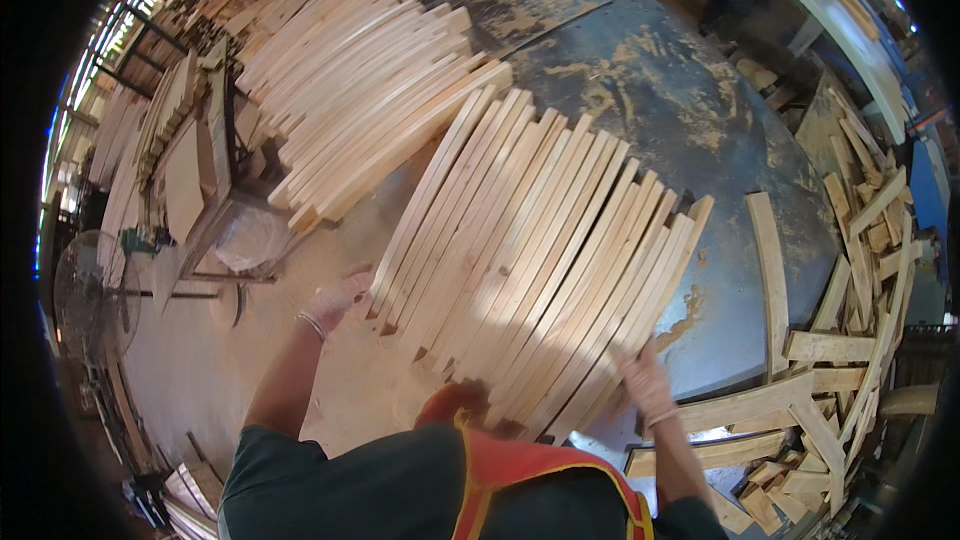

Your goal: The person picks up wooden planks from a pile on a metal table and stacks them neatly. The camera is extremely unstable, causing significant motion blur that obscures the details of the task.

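A row of long, slightly curved wooden slats (510,250) lies side by side on the metal table (655,80) in front of me. Their ends are uneven, with dark gaps between some of them. At the row's left edge, my left hand (338,304), in a pale glove, is closed against the outermost slat. My right hand (645,383), gloved as well and a little blurred, grips the row's right edge near its close end. The row sits between both hands. Some of my fingers are hidden by the wood.
A second row of slats (370,90) lies at the far left. One separate curved slat (768,280) rests to the right. Past it is a heap of wooden offcuts (830,350). Sawdust covers parts of the table. A standing fan (95,300) is at the left.
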Demonstrator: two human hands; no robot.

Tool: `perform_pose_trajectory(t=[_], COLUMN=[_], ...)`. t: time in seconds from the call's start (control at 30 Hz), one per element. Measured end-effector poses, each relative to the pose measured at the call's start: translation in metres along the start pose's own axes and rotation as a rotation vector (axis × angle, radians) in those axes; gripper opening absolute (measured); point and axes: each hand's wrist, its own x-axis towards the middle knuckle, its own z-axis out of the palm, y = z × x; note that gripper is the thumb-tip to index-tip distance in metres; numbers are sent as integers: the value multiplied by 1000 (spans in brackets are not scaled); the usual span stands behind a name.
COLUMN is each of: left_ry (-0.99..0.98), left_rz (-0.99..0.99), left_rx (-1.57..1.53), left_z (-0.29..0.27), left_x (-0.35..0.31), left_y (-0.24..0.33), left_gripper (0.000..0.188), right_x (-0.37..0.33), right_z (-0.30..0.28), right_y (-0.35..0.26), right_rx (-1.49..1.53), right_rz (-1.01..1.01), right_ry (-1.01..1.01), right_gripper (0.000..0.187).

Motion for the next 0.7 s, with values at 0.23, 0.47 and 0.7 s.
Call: perform_pose_trajectory(t=[0.23, 0.47, 0.7], left_ry=[211, 244, 210], left_rz=[-24, 111, 353], left_rx=[332, 694, 879], left_z=[72, 122, 221], left_x=[54, 139, 279], left_y=[52, 152, 309], left_gripper=[55, 53, 64], right_x=[-54, 19, 185], right_z=[62, 10, -112], right_y=[-14, -23, -54], right_rx=[-143, -137, -6], right_rz=[251, 336, 339], right_ry=[191, 349, 630], right_gripper=[100, 67, 47])
